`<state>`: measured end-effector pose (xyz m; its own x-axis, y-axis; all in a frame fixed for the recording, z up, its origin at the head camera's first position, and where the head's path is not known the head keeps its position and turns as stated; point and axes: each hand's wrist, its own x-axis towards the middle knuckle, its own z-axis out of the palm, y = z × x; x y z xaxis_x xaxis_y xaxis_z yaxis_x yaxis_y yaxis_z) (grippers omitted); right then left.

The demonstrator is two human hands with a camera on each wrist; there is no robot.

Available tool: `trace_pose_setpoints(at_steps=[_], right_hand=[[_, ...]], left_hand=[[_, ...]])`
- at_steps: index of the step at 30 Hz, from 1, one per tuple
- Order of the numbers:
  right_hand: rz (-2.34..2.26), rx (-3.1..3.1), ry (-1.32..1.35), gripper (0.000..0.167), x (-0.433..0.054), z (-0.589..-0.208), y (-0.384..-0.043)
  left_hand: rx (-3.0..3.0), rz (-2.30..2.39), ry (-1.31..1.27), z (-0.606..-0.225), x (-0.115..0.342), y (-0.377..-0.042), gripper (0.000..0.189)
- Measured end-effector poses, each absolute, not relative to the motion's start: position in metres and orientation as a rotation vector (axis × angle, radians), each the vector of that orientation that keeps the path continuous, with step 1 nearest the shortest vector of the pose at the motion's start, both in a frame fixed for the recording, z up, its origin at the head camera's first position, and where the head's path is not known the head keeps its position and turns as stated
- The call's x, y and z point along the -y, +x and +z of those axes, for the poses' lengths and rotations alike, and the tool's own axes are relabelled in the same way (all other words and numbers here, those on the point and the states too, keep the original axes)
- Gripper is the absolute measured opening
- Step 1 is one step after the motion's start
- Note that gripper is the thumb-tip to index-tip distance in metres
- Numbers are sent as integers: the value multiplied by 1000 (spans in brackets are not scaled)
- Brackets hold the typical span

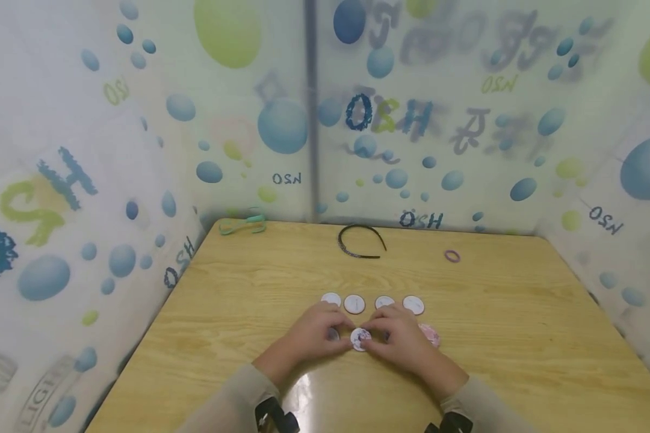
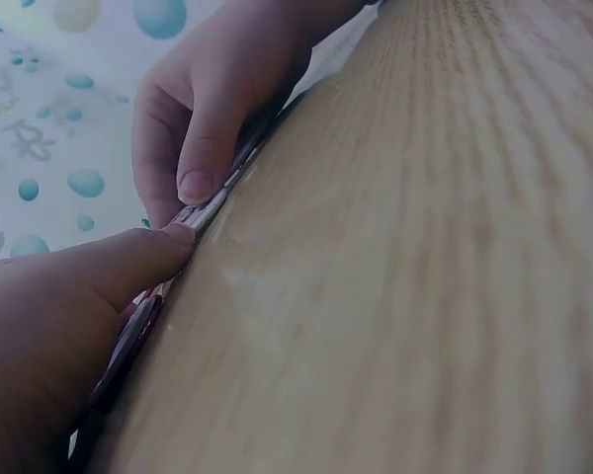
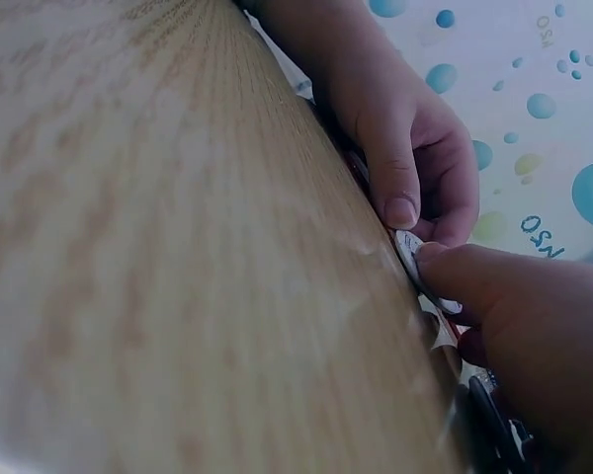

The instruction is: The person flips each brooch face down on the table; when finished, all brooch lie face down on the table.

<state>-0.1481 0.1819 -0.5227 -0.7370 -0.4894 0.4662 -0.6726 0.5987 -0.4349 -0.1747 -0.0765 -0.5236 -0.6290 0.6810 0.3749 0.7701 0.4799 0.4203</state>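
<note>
A small round disc (image 1: 360, 339) with a dark printed picture lies between both hands near the middle of the table. My left hand (image 1: 316, 331) holds its left edge with thumb and index finger. From the other side, my right hand (image 1: 406, 337) grips the disc, its thumb on the printed face. Partly covered by the left hand is another disc (image 1: 333, 334). A pink disc (image 1: 430, 335) shows beyond the right hand. Just past the fingers runs a row of several white discs (image 1: 354, 304), two of them partly hidden by the hands.
On the wooden table (image 1: 222, 288), a black headband (image 1: 342, 242) lies at the back, with a purple ring-shaped band (image 1: 452, 256) to its right. A mint-green wire-like object (image 1: 242, 225) sits at the back left corner. Bubble-printed curtains (image 1: 238, 120) enclose the table.
</note>
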Motion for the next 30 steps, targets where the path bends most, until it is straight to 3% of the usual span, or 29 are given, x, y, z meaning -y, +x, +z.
trace_pose_setpoints(at_steps=[13, 30], right_hand=[[864, 2616, 985, 37, -181, -521, -145], [964, 2585, 956, 35, -182, -518, -145]], left_hand=[[2578, -955, -1238, -524, 77, -175, 28], [2657, -1137, -1176, -520, 76, -172, 30]])
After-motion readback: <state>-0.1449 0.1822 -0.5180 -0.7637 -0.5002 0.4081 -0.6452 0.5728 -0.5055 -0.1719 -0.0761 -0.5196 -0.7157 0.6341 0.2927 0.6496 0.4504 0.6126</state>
